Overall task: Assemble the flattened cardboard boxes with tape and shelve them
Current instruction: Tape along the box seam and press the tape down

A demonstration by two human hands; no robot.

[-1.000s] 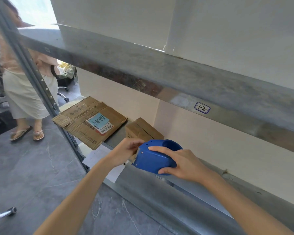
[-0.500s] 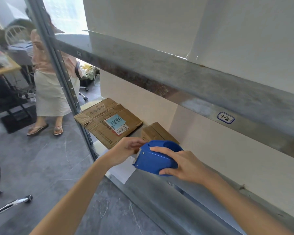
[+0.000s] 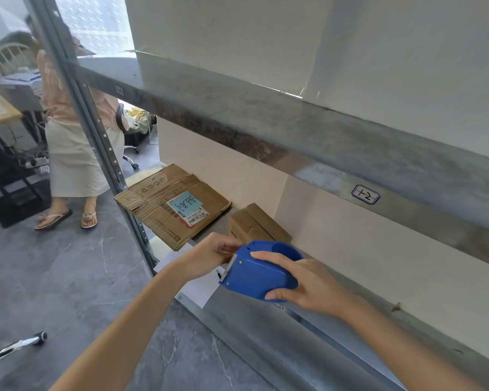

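We see a blue dispenser (image 3: 261,276) over the shelf (image 3: 266,348) edge, our right hand (image 3: 311,286) curled round it, our left hand (image 3: 209,255) bent-fingered at its toothed front, hold unclear, flat box (image 3: 153,204) on the shelf behind

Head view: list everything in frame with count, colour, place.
tape dispenser: 1, blue, above shelf's front edge
flattened cardboard boxes: stack, count unclear, brown, shelf's left end
small cardboard box: 1, brown, shelf, behind dispenser
paper sheet: 1, white, shelf, below dispenser
shelving rack: 1, grey metal, fills right
bystander: 1, pale clothes, behind rack, left
right hand: 1, grips dispenser
left hand: 1, fingers curled at dispenser's toothed end; grip unclear
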